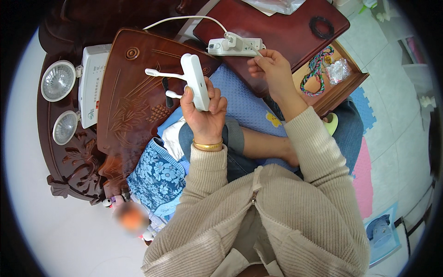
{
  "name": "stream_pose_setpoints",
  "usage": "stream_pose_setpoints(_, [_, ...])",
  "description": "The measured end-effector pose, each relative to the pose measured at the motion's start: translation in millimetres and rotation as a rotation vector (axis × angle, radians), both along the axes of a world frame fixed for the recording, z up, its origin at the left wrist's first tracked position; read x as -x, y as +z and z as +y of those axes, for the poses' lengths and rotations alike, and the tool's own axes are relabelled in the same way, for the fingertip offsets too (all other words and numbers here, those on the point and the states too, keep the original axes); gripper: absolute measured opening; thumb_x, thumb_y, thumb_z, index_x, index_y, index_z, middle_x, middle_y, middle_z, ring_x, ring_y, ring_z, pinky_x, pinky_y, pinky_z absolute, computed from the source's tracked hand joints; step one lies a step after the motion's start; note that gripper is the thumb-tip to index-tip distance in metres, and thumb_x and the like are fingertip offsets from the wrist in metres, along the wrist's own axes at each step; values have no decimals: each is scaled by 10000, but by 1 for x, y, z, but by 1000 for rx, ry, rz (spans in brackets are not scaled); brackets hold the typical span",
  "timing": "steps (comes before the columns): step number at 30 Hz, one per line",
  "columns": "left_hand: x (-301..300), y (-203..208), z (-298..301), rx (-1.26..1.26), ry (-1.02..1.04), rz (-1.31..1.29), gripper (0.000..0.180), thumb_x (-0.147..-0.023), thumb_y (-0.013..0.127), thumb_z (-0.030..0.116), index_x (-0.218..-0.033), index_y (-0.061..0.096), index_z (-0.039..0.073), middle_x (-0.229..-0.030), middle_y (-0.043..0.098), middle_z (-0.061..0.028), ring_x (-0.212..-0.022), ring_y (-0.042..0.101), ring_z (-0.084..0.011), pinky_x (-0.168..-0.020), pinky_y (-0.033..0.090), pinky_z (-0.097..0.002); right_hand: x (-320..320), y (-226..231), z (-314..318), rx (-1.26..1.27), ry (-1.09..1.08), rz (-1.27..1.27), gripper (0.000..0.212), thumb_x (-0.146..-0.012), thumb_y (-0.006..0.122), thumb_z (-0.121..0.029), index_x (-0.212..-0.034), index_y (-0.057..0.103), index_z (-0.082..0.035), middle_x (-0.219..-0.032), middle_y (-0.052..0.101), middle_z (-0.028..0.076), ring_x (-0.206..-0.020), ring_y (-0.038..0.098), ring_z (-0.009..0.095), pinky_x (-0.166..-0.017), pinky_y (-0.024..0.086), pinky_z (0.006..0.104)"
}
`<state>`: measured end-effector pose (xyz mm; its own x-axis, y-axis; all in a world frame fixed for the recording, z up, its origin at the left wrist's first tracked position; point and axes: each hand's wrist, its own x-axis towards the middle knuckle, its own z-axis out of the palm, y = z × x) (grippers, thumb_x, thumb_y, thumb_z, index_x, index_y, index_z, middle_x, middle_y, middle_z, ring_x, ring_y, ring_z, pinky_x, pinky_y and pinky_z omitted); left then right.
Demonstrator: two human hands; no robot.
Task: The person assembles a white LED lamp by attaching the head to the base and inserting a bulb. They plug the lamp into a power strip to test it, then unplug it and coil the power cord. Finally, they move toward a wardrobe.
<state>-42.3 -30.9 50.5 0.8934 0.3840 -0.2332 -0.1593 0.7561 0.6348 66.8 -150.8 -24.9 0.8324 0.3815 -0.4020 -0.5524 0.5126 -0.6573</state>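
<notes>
1. In the head view, a white two-stalked device is gripped in the left hand, thumb and fingers closed round its lower end; it is held up in the air, seen against the right edge of a carved wooden panel.
2. The right hand's thumb and forefinger are pinched together on what looks like a thin white cable, just beside a white power strip.
3. The power strip is laid near the left edge of a dark red cabinet top; a white adapter is plugged in.
4. A black coil is set near the top's right edge.
5. In the open drawer, a braided cord is held.
</notes>
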Motion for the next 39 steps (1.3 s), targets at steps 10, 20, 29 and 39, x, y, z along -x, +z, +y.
stream_pose_setpoints(10, [2,0,1,-52,30,49,395,-856,543,353,-1030,519,-1,-758,479,-43,-497,393,-76,-433,311,-189,-19,4,-11,-237,-478,-59,136,-787,666,-38,-876,565,-20,-799,617,55,-689,554,105,-619,446,217])
stream_pose_setpoints(20, [3,1,5,-83,46,78,385,-860,528,351,-1028,517,4,-757,482,-42,-491,380,-79,-427,301,-186,7,33,16,-83,203,-594,136,-852,607,-125,-923,622,-9,-861,621,42,-802,552,97,-718,452,258])
stream_pose_setpoints(29, [1,-7,5,-133,95,74,375,-870,512,368,-1019,532,24,-743,518,-42,-511,423,-77,-419,307,-179,21,42,24,160,284,-780,157,-783,631,-184,-799,655,-29,-743,621,65,-712,521,189,-646,429,305])
stream_pose_setpoints(39, [0,-9,8,-424,145,146,422,-856,522,369,-1044,543,-9,-704,547,-52,-506,428,-89,-456,314,-203,20,46,20,210,321,-744,152,-776,627,-172,-772,645,-21,-723,630,70,-728,522,187,-660,434,325])
